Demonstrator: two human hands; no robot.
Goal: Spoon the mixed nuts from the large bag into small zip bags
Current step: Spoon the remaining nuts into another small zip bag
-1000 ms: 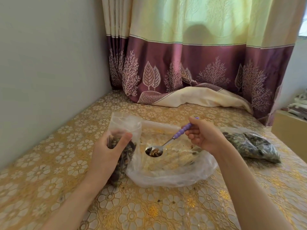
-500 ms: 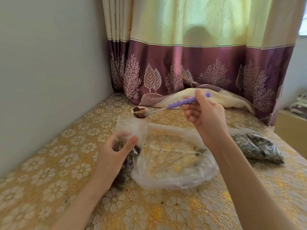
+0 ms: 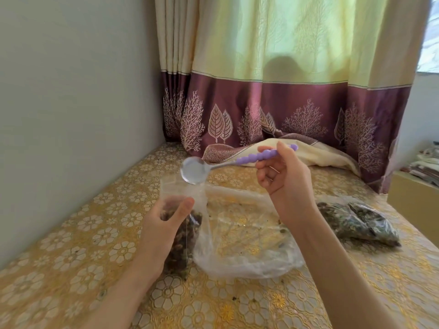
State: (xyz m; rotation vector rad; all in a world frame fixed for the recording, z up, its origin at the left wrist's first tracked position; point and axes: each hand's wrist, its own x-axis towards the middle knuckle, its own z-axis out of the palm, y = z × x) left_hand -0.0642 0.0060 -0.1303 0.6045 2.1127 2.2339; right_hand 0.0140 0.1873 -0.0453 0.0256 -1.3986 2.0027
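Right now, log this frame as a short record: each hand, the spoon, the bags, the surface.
left hand: grips small zip bag, part-filled with nuts, upright
right hand: holds spoon by its purple handle
spoon bowl: tipped over the small bag's mouth, looks empty
large bag: clear, nearly empty, lying open
filled bags: lying to the right
surface: gold floral cloth

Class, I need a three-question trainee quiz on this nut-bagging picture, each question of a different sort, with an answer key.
1. True or false: the spoon bowl is full of nuts.
2. Which hand holds the small zip bag? A left hand B right hand
3. Fill in: the spoon's handle is coloured ____.

Key: 1 false, the bowl shows only bare metal, tipped over the bag's mouth. 2 A. 3 purple.
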